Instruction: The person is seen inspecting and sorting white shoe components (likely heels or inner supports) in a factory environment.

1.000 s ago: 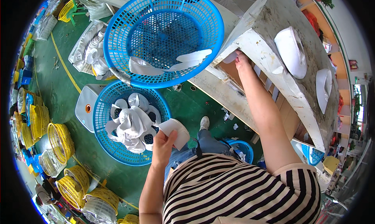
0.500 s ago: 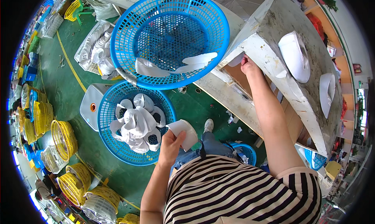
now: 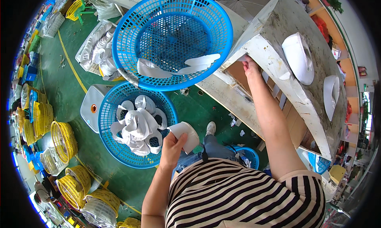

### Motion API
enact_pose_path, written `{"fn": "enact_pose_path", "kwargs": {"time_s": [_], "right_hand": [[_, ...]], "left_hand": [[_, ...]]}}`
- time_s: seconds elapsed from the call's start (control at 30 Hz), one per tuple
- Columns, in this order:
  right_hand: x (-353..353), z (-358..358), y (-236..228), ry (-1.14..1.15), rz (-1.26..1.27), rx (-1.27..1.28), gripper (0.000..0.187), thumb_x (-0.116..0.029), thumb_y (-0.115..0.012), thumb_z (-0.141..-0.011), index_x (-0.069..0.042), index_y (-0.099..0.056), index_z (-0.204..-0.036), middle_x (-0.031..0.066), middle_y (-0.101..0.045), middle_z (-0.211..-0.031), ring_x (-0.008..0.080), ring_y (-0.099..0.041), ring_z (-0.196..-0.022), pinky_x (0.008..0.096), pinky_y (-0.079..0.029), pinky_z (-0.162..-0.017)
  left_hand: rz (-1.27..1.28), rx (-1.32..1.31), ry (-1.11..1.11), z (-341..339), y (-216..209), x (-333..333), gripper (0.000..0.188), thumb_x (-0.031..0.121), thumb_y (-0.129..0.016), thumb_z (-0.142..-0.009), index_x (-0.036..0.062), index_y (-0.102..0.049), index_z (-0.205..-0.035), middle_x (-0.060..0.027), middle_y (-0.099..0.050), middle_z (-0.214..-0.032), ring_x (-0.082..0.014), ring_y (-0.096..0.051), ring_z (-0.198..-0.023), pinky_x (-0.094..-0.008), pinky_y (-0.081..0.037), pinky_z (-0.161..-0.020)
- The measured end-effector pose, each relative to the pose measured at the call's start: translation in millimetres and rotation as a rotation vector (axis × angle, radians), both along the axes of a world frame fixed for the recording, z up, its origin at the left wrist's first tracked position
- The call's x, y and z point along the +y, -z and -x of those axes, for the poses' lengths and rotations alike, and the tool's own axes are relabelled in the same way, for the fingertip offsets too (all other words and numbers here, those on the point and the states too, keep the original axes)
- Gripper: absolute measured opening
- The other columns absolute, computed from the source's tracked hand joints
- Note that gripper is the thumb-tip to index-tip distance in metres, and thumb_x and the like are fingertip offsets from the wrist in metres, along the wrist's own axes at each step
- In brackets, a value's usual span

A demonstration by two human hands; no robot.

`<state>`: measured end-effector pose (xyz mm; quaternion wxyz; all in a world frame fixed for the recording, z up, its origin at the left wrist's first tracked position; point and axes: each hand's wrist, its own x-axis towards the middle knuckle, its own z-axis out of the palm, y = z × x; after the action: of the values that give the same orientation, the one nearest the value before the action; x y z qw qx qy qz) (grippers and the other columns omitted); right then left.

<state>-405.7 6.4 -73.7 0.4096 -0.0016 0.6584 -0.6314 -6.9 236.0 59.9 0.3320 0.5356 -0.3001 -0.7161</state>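
Observation:
In front of my waist, my left hand [image 3: 171,149] grips a white shoe upper [image 3: 186,136], thumb on its face and fingers behind it. My right hand [image 3: 251,66] reaches into the open front of a worn white cabinet [image 3: 274,55], just under its top edge. Its fingers are closed; whatever they pinch there is mostly hidden, with only a pale edge showing. Below left, a blue basket [image 3: 106,142] holds a heap of white shoe uppers [image 3: 139,126]. A raised blue basket [image 3: 222,41] contains a few white pieces [image 3: 152,69] along its near side.
Two white shoe uppers, one rounded [image 3: 298,59] and one narrower [image 3: 331,96], rest on the cabinet top. A white crate [image 3: 85,55] packed with white pieces stands behind the lower basket. Yellow baskets [image 3: 63,140] line the left. Another blue basket [image 3: 252,154] sits by my leg.
My right hand has shifted slightly left inside the cabinet opening, its fingers now reaching upward. The left hand keeps the shoe upper almost in place, tilted a little differently.

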Motion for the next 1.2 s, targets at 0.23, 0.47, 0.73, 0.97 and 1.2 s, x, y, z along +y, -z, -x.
{"fn": "enact_pose_path", "kwargs": {"time_s": [0.23, 0.47, 0.73, 0.97, 1.2], "right_hand": [[30, -2, -32, -0.084, 0.016, -0.181, 0.037, 0.006, -0.068, -0.073, -0.018, -0.059, -0.101, -0.0012, -0.06, -0.083, 0.012, -0.054, -0.069, 0.0261, -0.043, -0.068], [151, -91, -134, -0.578, 0.103, -0.342, 0.038, -0.004, -0.057, -0.084, -0.011, -0.057, -0.122, 0.0007, -0.059, -0.105, 0.0093, -0.053, -0.09, 0.0277, -0.046, -0.071], [228, -136, -211, -1.197, 0.238, -0.097, 0.058, -0.009, -0.058, -0.091, -0.006, -0.033, -0.143, 0.0034, -0.059, -0.102, 0.0074, -0.055, -0.081, 0.0215, -0.047, -0.068], [258, -130, -225, -1.347, 0.228, 0.037, 0.054, -0.002, -0.056, -0.092, -0.002, -0.033, -0.14, 0.0084, -0.05, -0.117, 0.0088, -0.058, -0.083, 0.022, -0.05, -0.065], [265, -128, -231, -1.433, 0.206, 0.302, 0.055, -0.001, -0.06, -0.088, -0.003, -0.038, -0.138, 0.0136, -0.04, -0.127, 0.0152, -0.061, -0.086, 0.0261, -0.055, -0.069]], "left_hand": [[0.017, 0.014, -0.008, 3, -6, -1, 0.026, 0.018, -0.059, -0.093, -0.0013, -0.059, -0.11, -0.0031, -0.064, -0.091, -0.0082, -0.058, -0.075, -0.0231, -0.046, -0.06], [0.008, 0.142, -0.057, 1, -7, -2, 0.029, 0.017, -0.061, -0.092, -0.0034, -0.058, -0.112, -0.0056, -0.065, -0.1, -0.0127, -0.06, -0.09, -0.0287, -0.046, -0.083], [0.004, 0.205, 0.089, 29, -15, -10, 0.031, 0.015, -0.06, -0.092, -0.0023, -0.056, -0.118, -0.0071, -0.065, -0.101, -0.0123, -0.063, -0.087, -0.0264, -0.052, -0.075], [0.051, 0.194, 0.294, 48, -38, -9, 0.05, 0.043, -0.037, -0.1, -0.0009, -0.055, -0.119, -0.0081, -0.064, -0.102, -0.0139, -0.063, -0.089, -0.03, -0.053, -0.079], [0.065, 0.231, 0.339, 60, -59, -3, 0.054, 0.046, -0.035, -0.1, -0.0013, -0.055, -0.118, -0.0097, -0.064, -0.1, -0.016, -0.063, -0.09, -0.0317, -0.052, -0.082]]}}
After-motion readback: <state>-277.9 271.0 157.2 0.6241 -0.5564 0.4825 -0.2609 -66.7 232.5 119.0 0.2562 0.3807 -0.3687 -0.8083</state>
